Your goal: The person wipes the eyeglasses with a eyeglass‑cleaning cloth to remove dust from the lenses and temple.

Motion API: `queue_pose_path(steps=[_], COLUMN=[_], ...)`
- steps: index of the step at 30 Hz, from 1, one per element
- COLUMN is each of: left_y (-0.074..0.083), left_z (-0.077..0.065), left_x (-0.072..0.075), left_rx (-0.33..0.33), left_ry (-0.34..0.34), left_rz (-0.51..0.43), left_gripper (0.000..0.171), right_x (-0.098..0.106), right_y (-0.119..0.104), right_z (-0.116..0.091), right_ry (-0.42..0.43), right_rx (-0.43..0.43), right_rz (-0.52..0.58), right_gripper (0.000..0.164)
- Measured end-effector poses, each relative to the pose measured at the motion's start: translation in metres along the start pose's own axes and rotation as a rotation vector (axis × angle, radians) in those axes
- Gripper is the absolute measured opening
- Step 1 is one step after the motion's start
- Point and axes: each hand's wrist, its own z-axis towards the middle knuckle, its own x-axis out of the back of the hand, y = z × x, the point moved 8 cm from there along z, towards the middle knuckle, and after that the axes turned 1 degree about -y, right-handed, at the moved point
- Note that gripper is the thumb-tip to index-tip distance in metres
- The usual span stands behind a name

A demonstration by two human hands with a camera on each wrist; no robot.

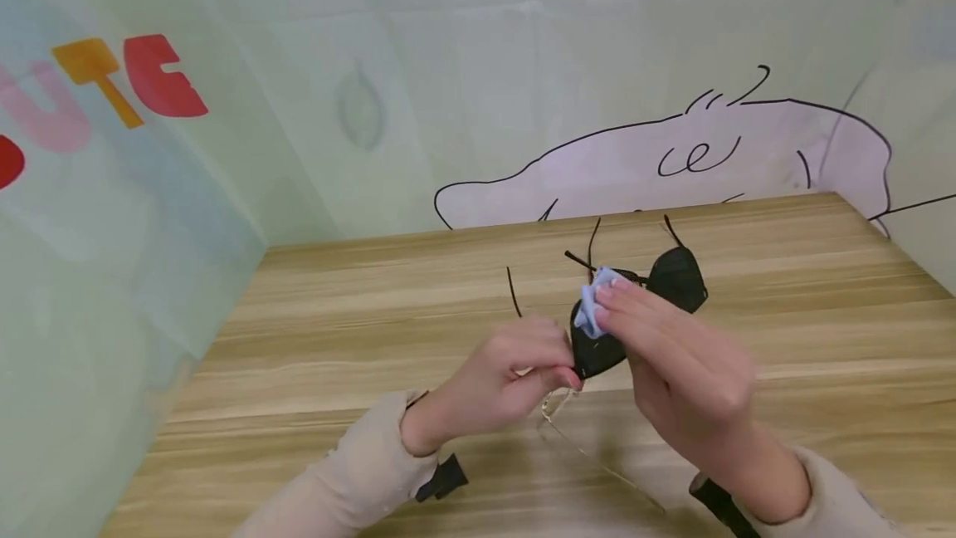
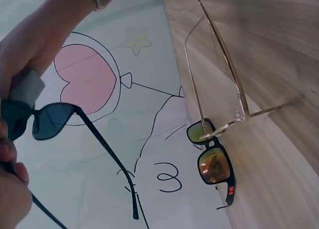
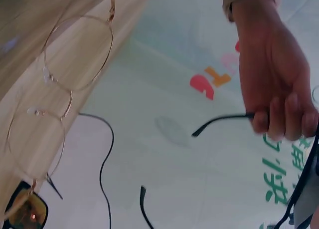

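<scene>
My left hand (image 1: 515, 368) pinches a pair of dark sunglasses (image 1: 675, 276) near one outer corner, holding them above the table. In the right wrist view, that hand (image 3: 276, 74) has its fingers curled around a black temple (image 3: 214, 121). My right hand (image 1: 687, 355) holds a folded light-blue cloth (image 1: 593, 305) between fingers and thumb, against the lens nearer the left hand. In the left wrist view, the cloth (image 2: 27, 89) sits at the upper edge of the sunglasses (image 2: 52, 121); the far lens is partly hidden.
Gold wire-rimmed round glasses (image 3: 78, 52) stand on the wooden table (image 1: 336, 330) below the hands. Beyond them lie black-framed sunglasses with orange mirrored lenses (image 2: 214, 164). A printed cloth backdrop (image 1: 299, 123) rises behind and left of the table.
</scene>
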Motion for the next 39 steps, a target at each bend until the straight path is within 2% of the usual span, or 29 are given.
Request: queue_pose_path(steps=[3,6,8,11,15,19,24,27,31,35,39], left_y=[-0.003,-0.003,-0.002,-0.001,0.002,0.003,0.001,0.0,0.003,0.007,0.008], left_z=[-0.002,-0.003,-0.004,-0.004,-0.001,0.002,0.002,0.0,0.001,0.003,0.005], left_x=[0.003,0.006,0.008,0.01,0.009,0.005,0.006,0.008,0.009,0.007,0.004], left_rx=[0.028,0.039,0.035,0.032,0.016,0.014,0.045,0.055,0.029,-0.016,-0.026], left_ry=[0.056,0.084,0.082,0.075,0.044,0.027,0.073,0.082,0.054,0.016,0.015], left_rz=[0.025,0.039,0.043,0.03,0.006,0.007,0.015,0.014,0.021,0.015,0.018], left_gripper=[0.015,0.02,0.027,0.035,0.035,0.034,0.034,0.035,0.035,0.034,0.031], right_x=[-0.006,-0.005,-0.003,0.001,0.004,0.001,-0.004,-0.001,0.007,0.009,0.005], right_y=[-0.011,-0.016,-0.014,-0.007,0.005,0.006,-0.01,-0.014,-0.006,0.005,0.004], right_z=[-0.003,-0.008,-0.01,-0.01,-0.004,0.004,-0.001,-0.009,-0.012,-0.004,0.004], right_ry=[-0.016,-0.038,-0.052,-0.054,-0.042,-0.021,-0.015,-0.019,-0.011,0.008,0.013], right_rx=[0.063,0.09,0.08,0.051,-0.014,-0.021,0.089,0.125,0.095,0.029,0.038], right_rz=[0.079,0.147,0.141,0.056,-0.052,-0.025,0.081,0.11,0.045,-0.018,0.044], right_gripper=[0.011,0.012,0.013,0.014,0.014,0.013,0.011,0.011,0.012,0.011,0.011])
